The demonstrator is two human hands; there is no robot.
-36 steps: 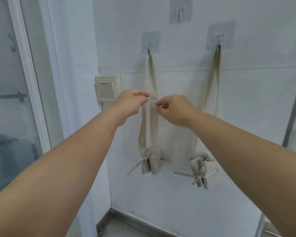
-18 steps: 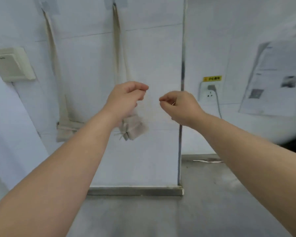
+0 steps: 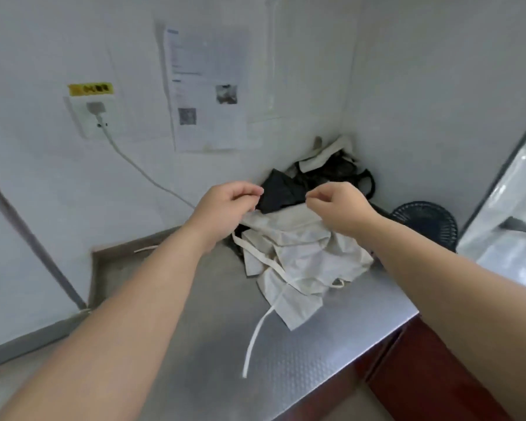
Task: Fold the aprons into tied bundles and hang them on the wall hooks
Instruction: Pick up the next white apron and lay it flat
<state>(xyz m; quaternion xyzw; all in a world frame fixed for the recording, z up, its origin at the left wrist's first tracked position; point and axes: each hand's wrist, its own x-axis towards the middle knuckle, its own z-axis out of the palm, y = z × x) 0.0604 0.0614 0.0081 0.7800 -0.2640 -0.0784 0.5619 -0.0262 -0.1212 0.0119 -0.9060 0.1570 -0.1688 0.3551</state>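
Observation:
A crumpled beige apron [image 3: 301, 262] lies on the steel counter [image 3: 179, 314], one long strap [image 3: 255, 338] trailing toward the front edge. Behind it, in the corner, lies a heap of black aprons [image 3: 289, 192] with another beige one on top. My left hand [image 3: 225, 205] and my right hand [image 3: 337, 208] hover side by side just above the far edge of the beige apron. Fingers of both are curled with fingertips near the thumb, and nothing is held. Wall hooks and hung bundles are out of view.
A small dark fan [image 3: 425, 223] stands at the counter's right end beside a shiny metal surface [image 3: 504, 208]. On the wall are a socket [image 3: 94, 110] with a white cable and a printed sheet [image 3: 207, 92]. A red-brown cabinet front [image 3: 422, 375] sits below the counter.
The view has swung right and down, from the hung bundles on the wall to the apron pile on the counter. Both hands let go of the hanging strap and now hover empty.

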